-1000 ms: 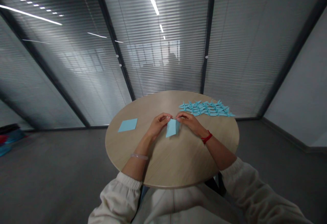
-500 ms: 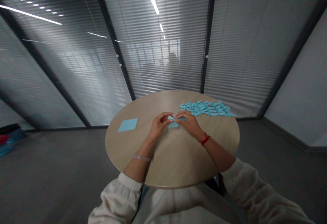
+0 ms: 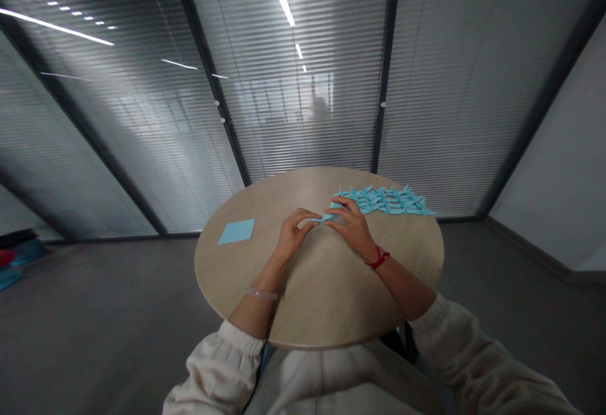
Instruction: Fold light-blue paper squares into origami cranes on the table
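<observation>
The round light-wood table [image 3: 322,301] carried the work near its centre. The left hand [image 3: 293,233] and right hand [image 3: 354,227], close together, pinched the small folded light-blue paper piece [image 3: 326,217] between fingertips. The paper was judged light, thin and easily creased, best gripped at its folded edges.

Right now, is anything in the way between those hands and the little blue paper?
Nothing visible. The left hand and right hand both pinch the paper between them, over the table; the folded pieces lie just beyond.
</observation>
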Demonstrator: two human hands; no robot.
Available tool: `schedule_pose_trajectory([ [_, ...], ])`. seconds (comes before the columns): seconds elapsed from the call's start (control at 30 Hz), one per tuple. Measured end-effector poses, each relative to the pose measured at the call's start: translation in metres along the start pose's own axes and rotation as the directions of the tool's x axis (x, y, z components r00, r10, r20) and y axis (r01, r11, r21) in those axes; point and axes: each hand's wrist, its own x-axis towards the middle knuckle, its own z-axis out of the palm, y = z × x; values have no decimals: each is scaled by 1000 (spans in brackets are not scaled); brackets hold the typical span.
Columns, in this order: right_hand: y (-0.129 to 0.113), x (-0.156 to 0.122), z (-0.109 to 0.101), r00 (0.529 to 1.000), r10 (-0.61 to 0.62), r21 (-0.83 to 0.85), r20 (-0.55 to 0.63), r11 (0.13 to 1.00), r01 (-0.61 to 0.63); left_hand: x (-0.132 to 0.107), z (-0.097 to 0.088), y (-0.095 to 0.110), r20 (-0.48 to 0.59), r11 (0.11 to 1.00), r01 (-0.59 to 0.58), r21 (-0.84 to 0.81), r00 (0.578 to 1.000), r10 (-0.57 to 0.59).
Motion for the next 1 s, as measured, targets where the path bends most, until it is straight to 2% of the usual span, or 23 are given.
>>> schedule_pose_trajectory([
  [0.23,-7,-2,-2,1000,13,9,5,1000,-13,0,1,8,5,1000,-12,5,1000,12],
  [0.43,-7,-1,-3,994,-108,-97,-1,989,107,-2,1,8,-45,999,-36,10,998,37],
  [0.6,-6,0,-4,977,-214,-201,-16,958,207,-2,1,7,-59,989,-146,27,987,147],
  [0.73,-9,1,-5,967,-251,-230,-28,944,238,-1,-1,9,-60,980,-197,37,978,199],
  [0.9,-14,3,-6,972,-231,-200,-44,955,218,0,-3,8,-75,983,-186,1,980,185],
  [1.0,-14,4,-6,979,-200,-165,-35,967,192,0,-3,5,-77,991,-131,-19,989,129],
])
